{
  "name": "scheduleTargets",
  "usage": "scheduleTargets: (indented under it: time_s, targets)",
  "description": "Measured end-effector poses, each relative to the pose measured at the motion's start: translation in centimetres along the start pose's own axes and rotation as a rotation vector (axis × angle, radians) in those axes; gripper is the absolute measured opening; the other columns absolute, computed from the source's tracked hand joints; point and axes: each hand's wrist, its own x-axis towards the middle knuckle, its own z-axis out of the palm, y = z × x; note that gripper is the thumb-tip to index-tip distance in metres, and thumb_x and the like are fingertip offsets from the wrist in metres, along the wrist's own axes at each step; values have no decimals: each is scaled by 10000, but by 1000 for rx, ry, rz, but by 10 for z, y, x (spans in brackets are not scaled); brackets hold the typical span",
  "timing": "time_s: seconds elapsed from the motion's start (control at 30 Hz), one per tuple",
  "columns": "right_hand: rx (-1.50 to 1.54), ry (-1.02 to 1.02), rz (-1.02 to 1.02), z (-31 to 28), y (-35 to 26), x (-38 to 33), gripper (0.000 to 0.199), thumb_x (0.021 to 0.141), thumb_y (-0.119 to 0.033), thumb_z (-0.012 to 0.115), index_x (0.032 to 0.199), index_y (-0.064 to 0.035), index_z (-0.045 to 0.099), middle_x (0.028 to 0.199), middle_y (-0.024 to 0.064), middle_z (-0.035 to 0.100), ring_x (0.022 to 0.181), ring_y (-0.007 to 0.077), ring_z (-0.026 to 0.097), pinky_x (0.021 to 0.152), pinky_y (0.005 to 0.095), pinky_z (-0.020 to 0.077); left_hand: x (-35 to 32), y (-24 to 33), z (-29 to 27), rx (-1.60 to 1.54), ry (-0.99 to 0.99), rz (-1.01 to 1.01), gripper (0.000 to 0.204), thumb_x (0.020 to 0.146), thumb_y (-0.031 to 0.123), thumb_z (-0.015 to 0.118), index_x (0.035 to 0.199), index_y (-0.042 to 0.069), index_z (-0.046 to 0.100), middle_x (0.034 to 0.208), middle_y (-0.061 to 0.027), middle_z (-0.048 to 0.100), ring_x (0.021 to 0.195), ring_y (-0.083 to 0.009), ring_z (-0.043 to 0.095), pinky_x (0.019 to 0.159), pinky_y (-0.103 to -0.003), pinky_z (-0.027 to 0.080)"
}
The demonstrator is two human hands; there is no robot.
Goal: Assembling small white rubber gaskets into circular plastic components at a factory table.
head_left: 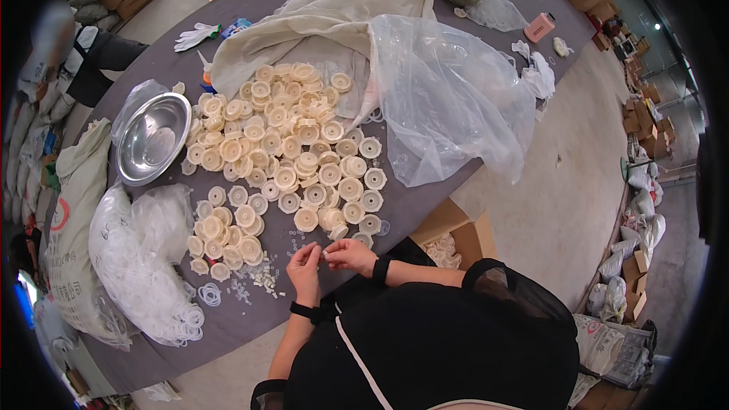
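At the near edge of the table, my left hand (305,273) and my right hand (351,257) are raised close together, fingertips almost meeting. My right fingers pinch a small whitish piece (324,253), too tiny to tell its kind. The left hand's fingers are also pressed together; whatever is between them is hidden. Just beyond lies a big heap of cream plastic round parts (285,178) with notched rims, spilling from a cloth sack (300,19). A smaller group of the same round parts (228,235) sits to the left, beside tiny white and clear pieces (262,277).
A steel bowl (154,139) and plastic bags of white rings (140,258) are on the left. Clear plastic sheeting (448,99) hangs over the right edge. An open cardboard box (474,239) stands below it. A pink bottle (540,27) is far right; a person (57,53) is at far left.
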Motion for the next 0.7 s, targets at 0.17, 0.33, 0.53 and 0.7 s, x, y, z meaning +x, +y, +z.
scheduleTargets:
  time_s: [0.17,0.33,0.53,0.7]
  targets:
    - [-87,65,-56,4,-3,-2,185,778,-117,581,919,-14,522,816,60,583,697,122,580,657,250,488,-1,2,2,20,24,0,130,753,32,596,875,-13,593,710,-37,585,616,-89,546,571,-199,447]
    - [-58,43,-144,0,-10,-6,181,778,-103,578,919,-6,520,809,61,582,695,124,580,654,246,486,3,-5,-2,27,6,-34,123,754,43,598,869,-2,596,704,-45,587,595,-94,543,549,-202,443]
    - [-91,-43,-373,-5,-5,1,171,785,-88,568,930,-8,521,804,53,579,693,120,578,635,226,473,11,-4,-1,-259,-123,-313,144,788,111,573,888,9,588,728,-60,596,592,-118,553,560,-216,448]
    - [48,-49,-178,-13,-22,-10,172,786,-100,566,923,0,539,806,65,590,681,112,575,631,220,477,14,1,10,-181,-172,-275,170,804,131,553,905,-3,580,741,-62,599,633,-126,566,586,-232,459]
